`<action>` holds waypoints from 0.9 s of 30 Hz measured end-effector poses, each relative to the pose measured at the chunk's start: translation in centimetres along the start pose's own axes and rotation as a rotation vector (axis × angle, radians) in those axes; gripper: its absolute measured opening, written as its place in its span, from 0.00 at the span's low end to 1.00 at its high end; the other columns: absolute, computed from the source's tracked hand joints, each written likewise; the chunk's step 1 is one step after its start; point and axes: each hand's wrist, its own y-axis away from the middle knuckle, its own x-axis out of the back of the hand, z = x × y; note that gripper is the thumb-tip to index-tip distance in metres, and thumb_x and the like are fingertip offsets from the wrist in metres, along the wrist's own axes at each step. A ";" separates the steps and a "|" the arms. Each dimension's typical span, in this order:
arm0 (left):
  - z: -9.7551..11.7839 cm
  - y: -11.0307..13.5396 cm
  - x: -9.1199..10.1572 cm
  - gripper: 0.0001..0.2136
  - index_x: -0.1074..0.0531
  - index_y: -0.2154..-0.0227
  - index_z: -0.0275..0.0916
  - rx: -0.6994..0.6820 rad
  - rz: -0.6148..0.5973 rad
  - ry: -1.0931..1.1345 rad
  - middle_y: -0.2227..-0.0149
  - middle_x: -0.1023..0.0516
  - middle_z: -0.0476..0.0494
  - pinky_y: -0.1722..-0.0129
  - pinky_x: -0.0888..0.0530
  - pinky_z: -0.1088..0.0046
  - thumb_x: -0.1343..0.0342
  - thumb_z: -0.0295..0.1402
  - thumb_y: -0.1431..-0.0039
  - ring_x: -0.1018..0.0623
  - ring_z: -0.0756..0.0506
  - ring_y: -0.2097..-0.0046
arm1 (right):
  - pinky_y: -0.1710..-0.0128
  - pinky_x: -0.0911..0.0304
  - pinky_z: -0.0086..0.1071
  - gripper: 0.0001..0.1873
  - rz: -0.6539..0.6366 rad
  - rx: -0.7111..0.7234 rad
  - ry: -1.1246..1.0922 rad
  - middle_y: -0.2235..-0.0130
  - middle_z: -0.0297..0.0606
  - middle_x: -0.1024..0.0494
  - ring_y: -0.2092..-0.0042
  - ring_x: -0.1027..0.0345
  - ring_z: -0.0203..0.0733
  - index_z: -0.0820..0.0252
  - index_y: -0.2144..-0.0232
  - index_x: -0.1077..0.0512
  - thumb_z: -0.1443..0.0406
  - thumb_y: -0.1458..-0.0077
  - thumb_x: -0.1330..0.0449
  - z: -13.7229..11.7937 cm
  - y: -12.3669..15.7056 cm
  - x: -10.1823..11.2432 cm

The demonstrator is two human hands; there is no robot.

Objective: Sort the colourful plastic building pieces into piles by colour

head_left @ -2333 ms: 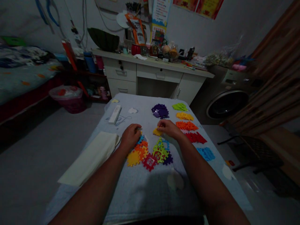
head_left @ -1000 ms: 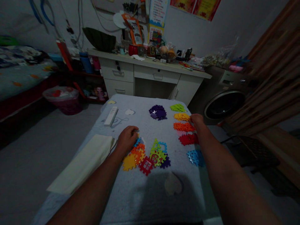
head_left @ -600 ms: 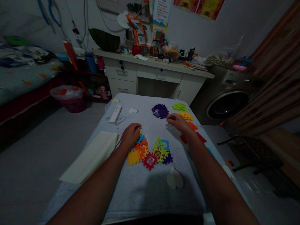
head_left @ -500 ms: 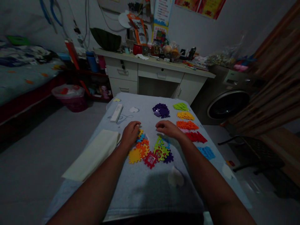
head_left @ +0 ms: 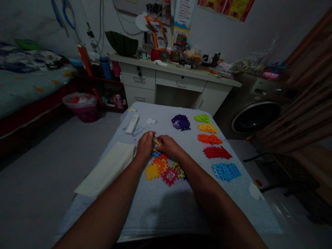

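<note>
On the cloth-covered table lies a bent row of flat interlocking plastic tiles. A yellow tile (head_left: 152,171), an orange tile (head_left: 163,165), a red window tile (head_left: 169,176) and a green tile (head_left: 177,169) show in it. My left hand (head_left: 145,146) is closed on the far left end of the row, at a small yellow tile (head_left: 157,142) and a blue tile (head_left: 155,152). From the right, my right hand (head_left: 169,146) pinches these same tiles. Its forearm covers part of the green and purple tiles. The fingertips partly hide what is gripped.
Sorted tile piles line the table's right side: green (head_left: 202,118), yellow (head_left: 208,128), orange (head_left: 209,139), red (head_left: 217,152), blue (head_left: 226,172). A purple pile (head_left: 181,122) lies farther in. At left are a white box (head_left: 132,124) and a folded pale cloth (head_left: 107,169).
My right hand has moved left, from above the green tiles to the yellow and blue tiles beside my left hand. My left hand stays at the row's end. The view has shifted slightly.
</note>
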 end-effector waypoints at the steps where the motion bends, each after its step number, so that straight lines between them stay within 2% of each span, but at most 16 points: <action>1: 0.1 0.0 0.0 0.22 0.26 0.58 0.39 -0.001 -0.003 -0.008 0.57 0.22 0.40 0.54 0.26 0.65 0.59 0.48 0.36 0.23 0.43 0.54 | 0.55 0.39 0.34 0.24 0.011 -0.005 -0.013 0.58 0.40 0.25 0.56 0.33 0.43 0.60 0.53 0.27 0.65 0.55 0.30 0.1 0.0 0.0; 4: 0.6 0.1 0.0 0.20 0.26 0.59 0.40 -0.004 -0.019 -0.032 0.57 0.21 0.42 0.52 0.26 0.65 0.59 0.47 0.36 0.23 0.43 0.55 | 0.58 0.39 0.32 0.22 0.043 -0.044 -0.090 0.62 0.35 0.26 0.59 0.33 0.40 0.59 0.57 0.25 0.67 0.57 0.30 0.4 0.0 0.1; 7: 0.9 0.3 0.0 0.19 0.26 0.61 0.40 -0.034 -0.057 -0.051 0.59 0.21 0.44 0.53 0.27 0.66 0.58 0.46 0.36 0.23 0.44 0.56 | 0.66 0.40 0.27 0.16 0.066 -0.115 -0.240 0.69 0.29 0.28 0.67 0.35 0.35 0.58 0.60 0.26 0.70 0.55 0.34 0.8 0.2 0.4; 10: 1.1 0.4 0.0 0.20 0.26 0.62 0.40 -0.065 -0.095 -0.075 0.61 0.21 0.45 0.55 0.27 0.67 0.58 0.46 0.36 0.23 0.44 0.57 | 0.72 0.43 0.25 0.14 0.114 -0.173 -0.369 0.73 0.26 0.30 0.72 0.37 0.32 0.58 0.63 0.27 0.72 0.54 0.37 1.8 0.5 1.5; 15: 1.1 0.6 -0.1 0.16 0.25 0.61 0.40 -0.071 -0.149 -0.145 0.60 0.21 0.44 0.54 0.27 0.66 0.55 0.44 0.37 0.22 0.43 0.56 | 0.75 0.42 0.24 0.12 0.287 -0.247 -0.505 0.75 0.26 0.31 0.75 0.38 0.31 0.60 0.64 0.28 0.69 0.55 0.39 5.4 1.1 5.8; 18: 0.9 0.6 -0.2 0.14 0.25 0.59 0.41 -0.082 -0.185 -0.209 0.59 0.21 0.43 0.54 0.27 0.64 0.50 0.41 0.42 0.22 0.43 0.57 | 0.75 0.41 0.25 0.12 0.426 -0.351 -0.458 0.77 0.26 0.32 0.77 0.38 0.31 0.60 0.64 0.29 0.68 0.55 0.41 8.5 1.4 9.5; 22: 0.8 0.7 -0.3 0.13 0.25 0.59 0.42 -0.078 -0.227 -0.272 0.60 0.21 0.43 0.56 0.25 0.64 0.49 0.38 0.44 0.22 0.42 0.57 | 0.74 0.39 0.26 0.13 0.586 -0.483 -0.377 0.77 0.29 0.30 0.76 0.36 0.33 0.62 0.64 0.29 0.68 0.56 0.41 12.5 1.4 13.8; 24: 0.8 0.6 -0.3 0.13 0.25 0.59 0.42 -0.084 -0.230 -0.292 0.60 0.21 0.43 0.57 0.25 0.64 0.49 0.36 0.45 0.22 0.42 0.58 | 0.74 0.39 0.26 0.14 0.636 -0.570 -0.311 0.77 0.29 0.29 0.75 0.35 0.34 0.62 0.63 0.29 0.70 0.57 0.41 14.1 1.1 15.1; 27: 0.9 0.6 -0.3 0.13 0.24 0.60 0.42 -0.099 -0.229 -0.312 0.60 0.20 0.43 0.57 0.25 0.63 0.48 0.35 0.46 0.22 0.42 0.58 | 0.74 0.39 0.26 0.14 0.676 -0.653 -0.197 0.76 0.31 0.29 0.74 0.34 0.35 0.61 0.64 0.29 0.71 0.58 0.39 15.9 0.7 15.9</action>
